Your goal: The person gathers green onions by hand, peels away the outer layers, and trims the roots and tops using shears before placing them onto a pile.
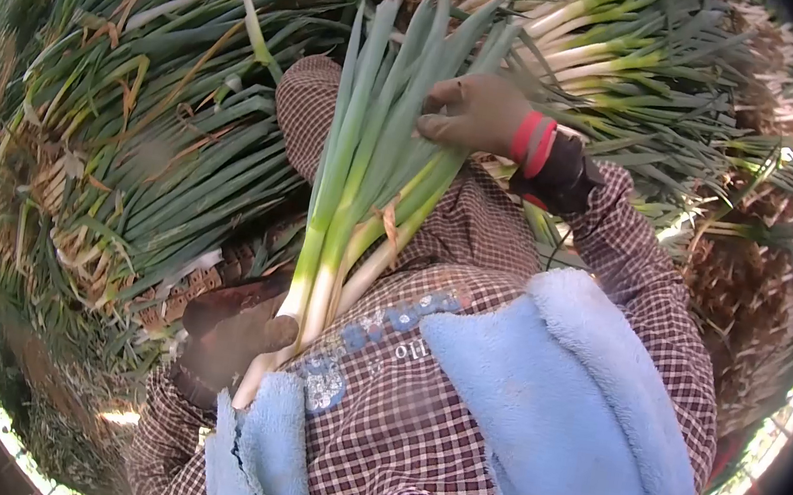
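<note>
A bunch of long green onions (350, 181) lies slantwise across my lap and chest, leaves pointing away from me and white stalks toward me. My left hand (234, 341), in a dark glove, is closed around the white lower ends, its thumb lying over the stalks. Farther up, my gloved right hand (479, 113) has its fingers curled against the green leaves on the bunch's right side. A dry brown leaf (391, 222) clings to one of the right-hand stalks.
Heaped green onions (199, 151) fill the left side. Another pile (602, 54) lies at the upper right, white stalks showing. Roots and brown litter (736, 292) are at the far right. A blue towel (557, 399) hangs over my checked clothing.
</note>
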`<state>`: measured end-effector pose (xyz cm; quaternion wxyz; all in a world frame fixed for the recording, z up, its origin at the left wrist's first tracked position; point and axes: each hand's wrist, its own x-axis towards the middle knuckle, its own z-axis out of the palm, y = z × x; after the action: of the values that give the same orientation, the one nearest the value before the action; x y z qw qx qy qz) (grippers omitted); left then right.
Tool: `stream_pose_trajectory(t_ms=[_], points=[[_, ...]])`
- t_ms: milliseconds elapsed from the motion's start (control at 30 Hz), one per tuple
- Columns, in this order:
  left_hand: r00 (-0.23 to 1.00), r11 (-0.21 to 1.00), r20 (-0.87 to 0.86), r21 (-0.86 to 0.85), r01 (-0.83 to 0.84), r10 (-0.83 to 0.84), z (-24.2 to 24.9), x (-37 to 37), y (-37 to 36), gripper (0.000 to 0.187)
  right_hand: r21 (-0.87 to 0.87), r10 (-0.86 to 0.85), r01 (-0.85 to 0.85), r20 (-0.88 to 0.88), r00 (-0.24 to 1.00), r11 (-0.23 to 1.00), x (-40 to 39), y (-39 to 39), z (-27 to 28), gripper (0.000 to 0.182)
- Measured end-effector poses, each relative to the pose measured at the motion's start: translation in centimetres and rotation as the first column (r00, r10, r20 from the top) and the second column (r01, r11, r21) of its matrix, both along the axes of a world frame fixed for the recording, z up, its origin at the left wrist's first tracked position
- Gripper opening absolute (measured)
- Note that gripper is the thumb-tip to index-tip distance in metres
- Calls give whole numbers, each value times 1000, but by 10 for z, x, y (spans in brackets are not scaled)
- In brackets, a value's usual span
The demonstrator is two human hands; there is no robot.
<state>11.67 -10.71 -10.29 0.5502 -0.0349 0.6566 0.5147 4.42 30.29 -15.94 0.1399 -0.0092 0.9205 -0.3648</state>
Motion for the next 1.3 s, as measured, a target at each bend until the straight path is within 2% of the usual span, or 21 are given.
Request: stream_pose_trajectory(t_ms=[67, 133, 200, 233, 267, 367, 433, 500, 600, 700, 767, 800, 833, 933, 967, 1000, 1033, 1067, 1167, 1200, 1300], points=[[999, 1000, 47, 8, 27, -27, 16, 1, 12, 56, -24, 64, -64, -12, 998, 998, -6, 4, 12, 54], [981, 999, 195, 40, 10, -18, 8, 0, 6, 54, 388, 59, 42, -243, 968, 921, -21, 16, 32, 34], [941, 997, 337, 69, -32, 7, 3, -2, -1, 51, 194, -99, 271, -614, 783, 943, -34, 52, 36, 21], [933, 996, 360, 85, -40, 7, 3, -6, -2, 51, 298, -95, 375, -658, 747, 878, -38, 70, 46, 20], [935, 995, 355, 97, -34, -3, 2, -6, -1, 51, 43, -238, 382, -717, 655, 923, -33, 74, 57, 17], [944, 993, 329, 114, -8, -30, 1, -8, 3, 51, -408, -217, -34, -552, 805, 912, -9, 39, 64, 16], [948, 992, 315, 126, 2, -42, 0, -9, 7, 51, -6, 359, -410, -471, 806, 912, 13, -12, 74, 24], [950, 990, 309, 141, 9, -52, -1, -9, 9, 51, 224, 652, -613, -287, 702, 758, 30, -65, 64, 32], [951, 988, 303, 156, 11, -58, -2, -12, 12, 51, 213, 643, -628, -468, 606, 748, 29, -92, 24, 36], [955, 983, 288, 183, 13, -66, -5, -11, 17, 51, 294, 672, -609, -423, 608, 736, 12, -74, 20, 24], [958, 980, 278, 198, 11, -67, -8, -11, 17, 51, -4, 299, -410, -678, 672, 912, -16, -36, -7, 18], [960, 978, 272, 208, 12, -70, -9, -11, 18, 51, -370, 0, -223, -517, 856, 902, -15, -26, 10, 14], [961, 977, 268, 215, 12, -71, -10, -10, 17, 51, -649, -249, 42, -231, 941, 760, -16, -22, 35, 12], [963, 973, 261, 233, 6, -68, -12, -8, 19, 52, -789, -122, -71, -183, 976, 610, 10, -61, 84, 12], [964, 971, 254, 240, 13, -76, -13, -10, 19, 52, -641, 147, -268, -236, 961, 720, 18, -73, 92, 10], [965, 970, 253, 242, 10, -73, -14, -11, 19, 52, -495, 315, -537, -464, 828, 683, 19, -91, 78, 11], [966, 970, 247, 244, 11, -73, -14, -10, 19, 52, -193, 525, -684, -508, 683, 703, 19, -105, 74, 14], [967, 969, 244, 245, 11, -73, -15, -11, 19, 52, -93, 584, -747, -562, 586, 659, 21, -116, 50, 25], [969, 969, 237, 247, 9, -69, -15, -12, 19, 52, 202, 755, -787, -492, 433, 583, 17, -127, 38, 28], [970, 969, 233, 247, 6, -65, -15, -13, 19, 52, 408, 831, -760, -466, 304, 507, 16, -128, 39, 31], [970, 969, 235, 246, 5, -64, -17, -14, 17, 52, 509, 757, -563, -497, 425, 651, 10, -112, 38, 5]])
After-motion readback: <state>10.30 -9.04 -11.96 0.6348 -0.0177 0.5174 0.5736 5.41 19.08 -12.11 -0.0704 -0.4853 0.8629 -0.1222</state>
